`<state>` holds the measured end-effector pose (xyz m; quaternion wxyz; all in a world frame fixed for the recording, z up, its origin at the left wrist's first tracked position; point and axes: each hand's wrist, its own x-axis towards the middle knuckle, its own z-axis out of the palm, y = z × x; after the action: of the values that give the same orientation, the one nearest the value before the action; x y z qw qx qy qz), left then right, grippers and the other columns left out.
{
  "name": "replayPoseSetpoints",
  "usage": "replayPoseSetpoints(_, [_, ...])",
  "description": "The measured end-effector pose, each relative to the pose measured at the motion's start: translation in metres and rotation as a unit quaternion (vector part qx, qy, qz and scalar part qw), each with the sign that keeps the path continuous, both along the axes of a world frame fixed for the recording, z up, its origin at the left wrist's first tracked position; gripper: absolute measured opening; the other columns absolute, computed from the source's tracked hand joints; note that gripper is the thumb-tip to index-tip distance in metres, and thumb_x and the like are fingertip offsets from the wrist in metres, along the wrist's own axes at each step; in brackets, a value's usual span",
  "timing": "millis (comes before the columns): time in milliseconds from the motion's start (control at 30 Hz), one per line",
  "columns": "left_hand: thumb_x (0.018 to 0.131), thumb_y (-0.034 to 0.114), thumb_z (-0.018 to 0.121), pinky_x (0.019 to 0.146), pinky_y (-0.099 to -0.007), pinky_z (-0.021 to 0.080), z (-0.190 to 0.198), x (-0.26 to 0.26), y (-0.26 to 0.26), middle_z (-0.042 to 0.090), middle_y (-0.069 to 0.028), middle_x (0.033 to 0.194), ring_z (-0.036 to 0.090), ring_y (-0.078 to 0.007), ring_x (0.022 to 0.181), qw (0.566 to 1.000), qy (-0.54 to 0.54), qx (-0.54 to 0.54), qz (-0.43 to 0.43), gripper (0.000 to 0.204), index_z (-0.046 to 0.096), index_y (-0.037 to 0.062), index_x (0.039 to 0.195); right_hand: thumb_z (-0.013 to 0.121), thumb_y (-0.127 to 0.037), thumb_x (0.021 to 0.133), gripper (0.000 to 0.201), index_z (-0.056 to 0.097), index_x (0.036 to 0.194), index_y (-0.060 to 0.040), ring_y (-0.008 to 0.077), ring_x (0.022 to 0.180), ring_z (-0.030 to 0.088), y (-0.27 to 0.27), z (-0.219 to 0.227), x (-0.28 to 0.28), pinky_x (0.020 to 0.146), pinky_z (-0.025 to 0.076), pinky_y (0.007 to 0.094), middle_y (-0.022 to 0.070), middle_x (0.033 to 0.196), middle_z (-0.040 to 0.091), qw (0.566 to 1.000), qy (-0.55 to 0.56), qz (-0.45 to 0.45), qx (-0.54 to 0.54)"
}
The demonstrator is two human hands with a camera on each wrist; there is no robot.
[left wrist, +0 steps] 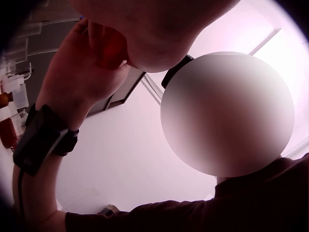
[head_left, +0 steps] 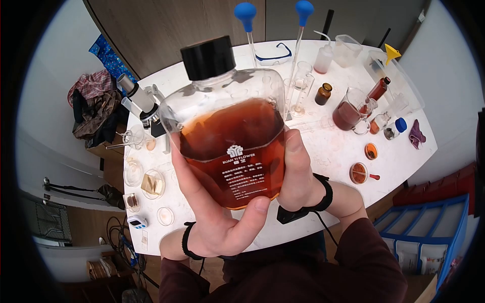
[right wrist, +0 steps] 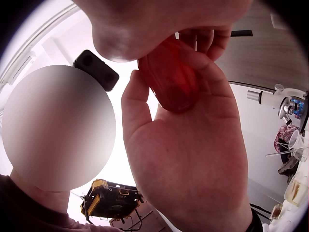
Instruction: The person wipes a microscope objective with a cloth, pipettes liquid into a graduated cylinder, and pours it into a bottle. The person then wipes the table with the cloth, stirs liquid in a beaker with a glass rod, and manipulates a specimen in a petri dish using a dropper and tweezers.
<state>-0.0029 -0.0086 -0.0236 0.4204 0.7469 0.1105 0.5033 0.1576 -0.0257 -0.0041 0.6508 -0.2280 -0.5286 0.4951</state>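
Observation:
Held up before the head camera is a clear flat bottle (head_left: 237, 177) with a black screw cap (head_left: 208, 57), white printed lettering and reddish-brown liquid filling its lower part. My left hand (head_left: 217, 217) grips its left side and lower edge, the thumb across the bottom front. On the other side my right hand (head_left: 298, 174) holds the right edge with its thumb along the glass. From below, the right wrist view shows the red base of the bottle (right wrist: 171, 82) between the hands. Some fingers are hidden behind the bottle.
Behind the bottle stretches a white table (head_left: 323, 156). A microscope (head_left: 144, 103) and petri dishes stand left. At the right are a beaker of dark red liquid (head_left: 348, 111), a brown bottle (head_left: 324, 94) and a blue-capped jar (head_left: 395, 129). Two blue-bulbed pipettes rise at the back.

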Motion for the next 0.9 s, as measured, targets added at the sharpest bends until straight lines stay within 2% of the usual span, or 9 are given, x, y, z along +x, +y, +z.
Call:
replayPoseSetpoints(467, [0.095,0.009,0.071,0.121,-0.0482,0.039,-0.0010,0.0002,-0.0005,0.005,-0.0306,0.170,0.029,-0.0407,0.155,1.000,-0.009,-0.006,0.003,0.119,-0.025,0.0000,0.165,0.031,-0.060,0.111,0.078,0.048,0.146,0.0077,0.0235,0.119,0.066,0.0001,-0.0020,-0.0007,0.102,0.052,0.0342,0.0186,0.133,0.065,1.000,-0.005,-0.008,0.013])
replayPoseSetpoints(900, [0.090,0.006,0.074,0.119,-0.0473,0.043,0.0010,-0.0012,0.0006,0.009,-0.0301,0.168,0.034,-0.0402,0.153,1.000,0.016,0.002,0.005,0.125,-0.025,0.0025,0.165,0.029,-0.062,0.111,0.080,0.048,0.145,0.0078,0.0237,0.118,0.066,0.0012,-0.0017,0.0005,0.100,0.053,0.0338,0.0190,0.131,0.065,0.999,-0.031,-0.025,0.020])
